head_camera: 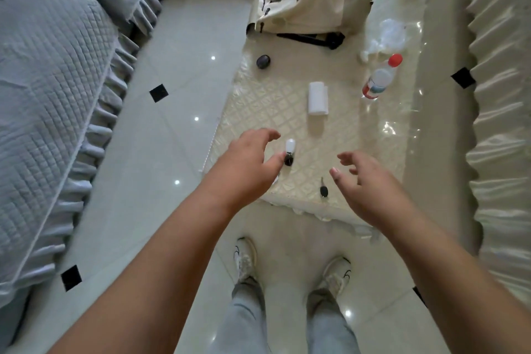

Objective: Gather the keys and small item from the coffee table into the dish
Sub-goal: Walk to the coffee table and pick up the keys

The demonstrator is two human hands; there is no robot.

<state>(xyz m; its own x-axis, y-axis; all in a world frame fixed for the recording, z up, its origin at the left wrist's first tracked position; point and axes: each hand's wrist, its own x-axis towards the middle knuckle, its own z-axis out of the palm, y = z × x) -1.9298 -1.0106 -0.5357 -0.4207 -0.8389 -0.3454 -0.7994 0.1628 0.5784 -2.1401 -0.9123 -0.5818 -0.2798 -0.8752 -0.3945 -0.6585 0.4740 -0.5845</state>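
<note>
Head view: a white fob with a dark key piece (289, 152) lies near the front edge of the tabletop (275, 106), and a second black key (323, 188) sits closer to the edge, a little to the right. Left hand (253, 161) hovers open beside the fob, fingers curled, holding nothing; right hand (365, 178) hovers open and empty just beside the black key. Farther back rest a dark oval object (263, 61), a white roll (318, 98) and a bottle (380, 77). No dish is clearly visible. This looks like the first pickup; next, each hand must close on its key.
</note>
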